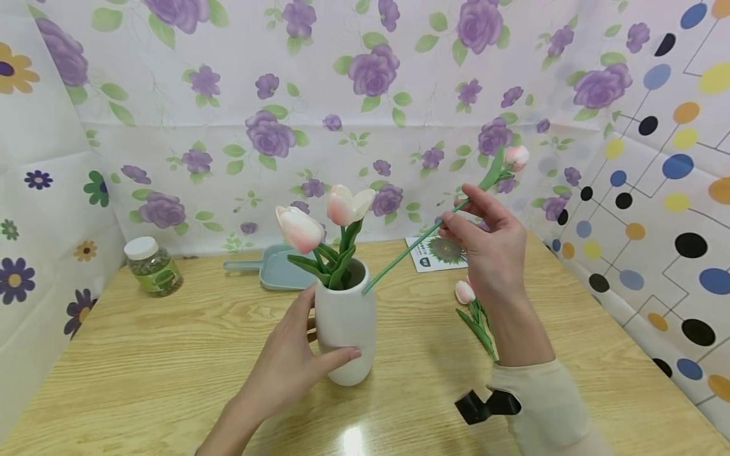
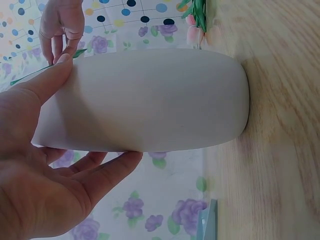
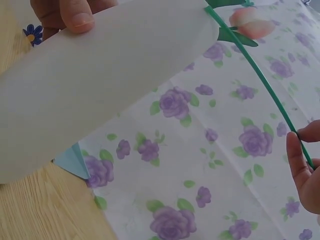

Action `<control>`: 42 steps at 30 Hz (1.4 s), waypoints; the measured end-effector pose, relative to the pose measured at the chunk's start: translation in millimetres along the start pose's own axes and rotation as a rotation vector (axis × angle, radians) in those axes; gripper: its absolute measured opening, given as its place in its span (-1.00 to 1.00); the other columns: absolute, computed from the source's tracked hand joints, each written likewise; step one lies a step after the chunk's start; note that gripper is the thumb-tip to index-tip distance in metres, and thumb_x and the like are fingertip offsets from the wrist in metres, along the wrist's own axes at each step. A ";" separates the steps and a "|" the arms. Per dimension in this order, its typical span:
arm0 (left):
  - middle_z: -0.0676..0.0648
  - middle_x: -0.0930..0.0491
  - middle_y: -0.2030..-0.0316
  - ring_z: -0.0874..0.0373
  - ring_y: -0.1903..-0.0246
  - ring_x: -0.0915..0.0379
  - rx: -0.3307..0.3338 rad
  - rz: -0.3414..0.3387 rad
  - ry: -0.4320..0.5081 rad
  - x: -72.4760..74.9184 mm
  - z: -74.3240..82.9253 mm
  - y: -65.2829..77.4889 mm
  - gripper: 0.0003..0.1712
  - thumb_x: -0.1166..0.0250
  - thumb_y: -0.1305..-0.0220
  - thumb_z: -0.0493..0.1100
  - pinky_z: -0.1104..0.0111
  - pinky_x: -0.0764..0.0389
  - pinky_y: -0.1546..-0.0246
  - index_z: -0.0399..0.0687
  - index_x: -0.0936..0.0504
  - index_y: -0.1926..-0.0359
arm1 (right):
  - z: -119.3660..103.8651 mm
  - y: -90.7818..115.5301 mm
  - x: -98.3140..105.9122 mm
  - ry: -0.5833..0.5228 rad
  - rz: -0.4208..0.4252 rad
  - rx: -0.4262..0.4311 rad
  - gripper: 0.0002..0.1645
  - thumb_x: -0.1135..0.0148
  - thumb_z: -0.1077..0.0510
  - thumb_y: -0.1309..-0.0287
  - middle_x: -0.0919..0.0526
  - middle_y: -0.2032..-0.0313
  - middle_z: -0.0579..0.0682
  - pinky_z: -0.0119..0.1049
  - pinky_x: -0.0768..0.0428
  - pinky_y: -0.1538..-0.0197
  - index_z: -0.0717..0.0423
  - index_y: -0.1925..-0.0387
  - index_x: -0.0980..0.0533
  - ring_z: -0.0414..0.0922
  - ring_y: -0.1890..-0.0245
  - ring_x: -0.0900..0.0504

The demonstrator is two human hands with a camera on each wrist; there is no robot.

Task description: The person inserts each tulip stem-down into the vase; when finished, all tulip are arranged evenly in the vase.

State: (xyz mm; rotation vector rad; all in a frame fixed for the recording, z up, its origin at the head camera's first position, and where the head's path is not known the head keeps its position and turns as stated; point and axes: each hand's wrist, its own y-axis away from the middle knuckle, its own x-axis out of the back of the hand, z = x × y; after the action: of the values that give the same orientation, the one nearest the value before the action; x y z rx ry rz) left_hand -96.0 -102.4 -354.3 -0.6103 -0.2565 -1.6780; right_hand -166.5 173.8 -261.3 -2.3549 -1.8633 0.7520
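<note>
A white vase (image 1: 346,329) stands upright on the table, two pink-and-white tulips (image 1: 300,229) in it with their green leaves over the rim. My left hand (image 1: 296,361) grips the vase from the left, thumb across its front and fingers behind. In my right hand (image 1: 487,244), a third tulip is pinched by its green stem (image 1: 407,250); its pink bloom (image 1: 516,158) points up and right. The lower end of that stem meets the vase's right rim, slanting down to the left. The right wrist view shows the fingertips (image 3: 296,155) pinching the stem.
Another pink tulip (image 1: 464,292) lies on the table by my right forearm. Behind it is a card with a green plant picture (image 1: 447,252). A blue dustpan (image 1: 279,269) lies behind the vase, and a white-lidded jar (image 1: 154,269) stands at the back left. Patterned cloth walls enclose the table.
</note>
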 end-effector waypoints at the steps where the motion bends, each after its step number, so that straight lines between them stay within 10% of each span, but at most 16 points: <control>1: 0.04 -0.47 -0.33 0.00 -0.22 -0.60 0.001 0.000 0.000 0.0 0.0 0.0 0.23 -0.70 -0.04 0.14 0.06 -0.69 -0.20 0.35 -0.13 -0.60 | 0.0 0.1 -0.4 -0.002 0.007 0.001 -0.41 -0.29 0.60 -0.20 -0.56 0.21 0.04 -0.39 -0.79 0.24 0.22 -0.23 -0.61 -0.20 0.43 -0.74; 42: 0.04 -0.48 -0.32 -0.01 -0.24 -0.59 0.007 0.000 0.000 -0.1 1.5 -0.2 0.21 -0.68 -0.06 0.16 0.04 -0.69 -0.21 0.35 -0.13 -0.60 | -20.6 4.3 -26.5 -0.008 -0.047 0.343 -0.32 -0.29 0.64 -0.11 -0.58 0.10 0.08 -0.32 -0.78 0.22 0.19 -0.25 -0.62 -0.19 0.46 -0.73</control>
State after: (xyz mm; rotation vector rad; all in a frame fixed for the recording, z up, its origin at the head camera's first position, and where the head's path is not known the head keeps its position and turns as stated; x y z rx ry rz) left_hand -95.8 -101.5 -353.1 -0.6046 -0.2627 -1.6768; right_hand -158.6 153.4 -235.5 -2.0905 -1.6303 0.9862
